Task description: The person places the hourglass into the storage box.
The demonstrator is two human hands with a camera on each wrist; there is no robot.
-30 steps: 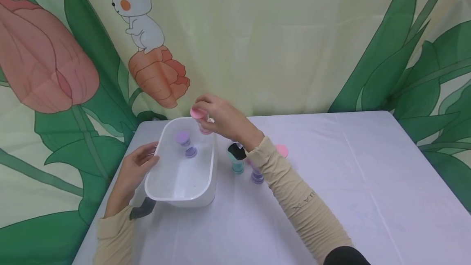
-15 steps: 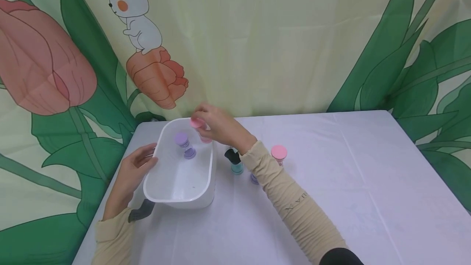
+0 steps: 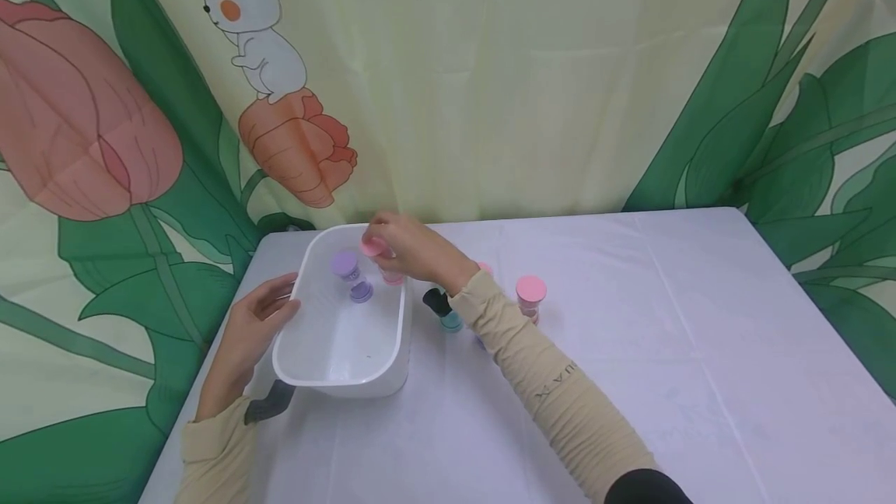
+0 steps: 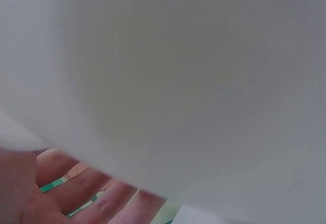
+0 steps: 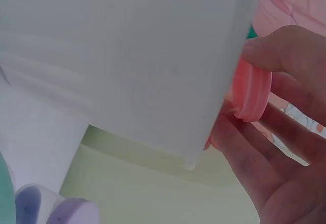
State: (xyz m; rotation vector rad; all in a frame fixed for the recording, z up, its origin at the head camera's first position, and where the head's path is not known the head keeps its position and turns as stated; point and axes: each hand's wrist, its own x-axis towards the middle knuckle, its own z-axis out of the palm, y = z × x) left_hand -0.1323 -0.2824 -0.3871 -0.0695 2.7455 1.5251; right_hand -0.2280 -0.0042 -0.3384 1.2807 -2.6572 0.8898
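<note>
- The right hand (image 3: 413, 249) pinches a pink-capped jar (image 3: 381, 258) by its lid between thumb and curled fingers; the right wrist view shows the fingers (image 5: 282, 40) wrapped around the pink cap (image 5: 250, 92).
- Compared with a second ago, that hand has come lower: the jar was held above the far rim of the white tub (image 3: 402, 333) and now sits down inside it, against the far right wall.
- A purple-capped jar (image 3: 350, 273) stands in the tub's far end, just left of the pink one, where it was before.
- The left hand (image 3: 253, 325) rests on the tub's left rim as before, fingers relaxed and fairly straight against the wall.
- With the forearm lowered, a second pink-capped jar (image 3: 530, 296) on the surface (image 3: 665, 379) now shows fully; earlier the sleeve covered most of it.
- A teal jar (image 3: 449, 320) stands just right of the tub, partly behind the wrist.
</note>
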